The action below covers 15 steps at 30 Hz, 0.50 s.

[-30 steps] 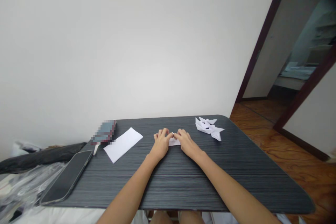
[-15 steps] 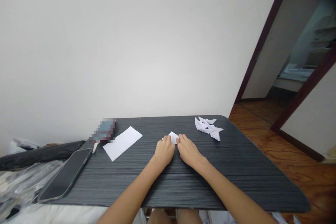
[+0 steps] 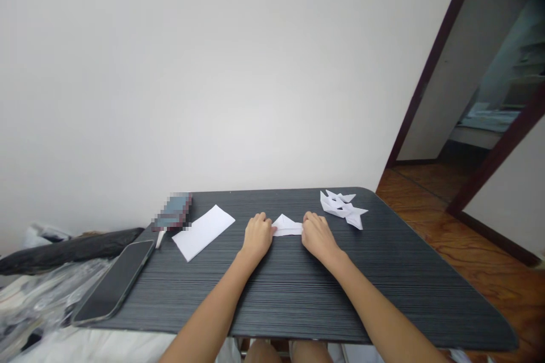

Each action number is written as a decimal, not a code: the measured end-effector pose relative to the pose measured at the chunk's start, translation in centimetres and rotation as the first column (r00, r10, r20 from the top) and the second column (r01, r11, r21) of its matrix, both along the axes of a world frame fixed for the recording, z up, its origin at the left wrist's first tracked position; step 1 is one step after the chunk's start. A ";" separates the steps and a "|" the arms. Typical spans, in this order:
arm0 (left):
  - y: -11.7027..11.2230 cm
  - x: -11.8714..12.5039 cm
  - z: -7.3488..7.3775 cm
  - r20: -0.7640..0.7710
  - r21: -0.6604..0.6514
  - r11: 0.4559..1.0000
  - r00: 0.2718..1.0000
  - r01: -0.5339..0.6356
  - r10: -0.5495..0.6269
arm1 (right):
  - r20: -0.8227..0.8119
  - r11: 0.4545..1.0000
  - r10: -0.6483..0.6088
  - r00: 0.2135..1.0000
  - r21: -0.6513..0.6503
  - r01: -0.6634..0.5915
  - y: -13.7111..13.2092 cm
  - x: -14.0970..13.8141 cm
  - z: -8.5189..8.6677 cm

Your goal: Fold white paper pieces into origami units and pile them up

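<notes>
A small folded white paper piece lies on the dark striped table, stretched between my two hands. My left hand pinches its left end with curled fingers. My right hand grips its right end the same way. The paper shows a raised point in its middle. Both forearms reach in from the near edge of the table.
A pile of finished folded white paper shapes sits at the back right. A flat white sheet lies to the left, with a blurred small box behind it. A dark phone rests near the left edge. An open doorway is at right.
My hands were pressed close together over the folded paper. They have moved apart, and the paper is now stretched out wider between them.
</notes>
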<state>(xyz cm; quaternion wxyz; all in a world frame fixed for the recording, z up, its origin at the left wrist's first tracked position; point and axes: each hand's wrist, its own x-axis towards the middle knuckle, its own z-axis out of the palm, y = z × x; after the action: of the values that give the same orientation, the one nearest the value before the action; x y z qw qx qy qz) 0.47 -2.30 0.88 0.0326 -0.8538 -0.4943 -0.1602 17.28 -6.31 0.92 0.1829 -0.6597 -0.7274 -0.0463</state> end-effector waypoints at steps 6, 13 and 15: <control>0.3 -0.1 -0.8 0.096 -0.054 0.998 0.995 0.027 -0.022 | -0.197 0.991 0.128 0.972 0.063 -0.118 1.6 -0.5 -1.3; 1.0 -0.5 -1.1 0.231 -0.205 0.978 0.973 0.031 0.017 | -0.390 0.994 0.016 0.921 -0.091 -0.055 3.0 -0.4 -2.3; 0.9 -0.5 -0.8 0.286 -0.232 0.972 0.958 0.036 0.032 | -0.411 0.993 0.056 0.910 -0.072 -0.094 2.6 -0.4 -1.9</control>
<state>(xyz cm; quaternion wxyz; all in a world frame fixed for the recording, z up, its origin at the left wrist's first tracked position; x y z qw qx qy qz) -0.07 -1.37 0.07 -0.1409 -0.8198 -0.5083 -0.2230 16.91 -3.69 -0.98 0.3025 -0.6339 -0.6993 0.1326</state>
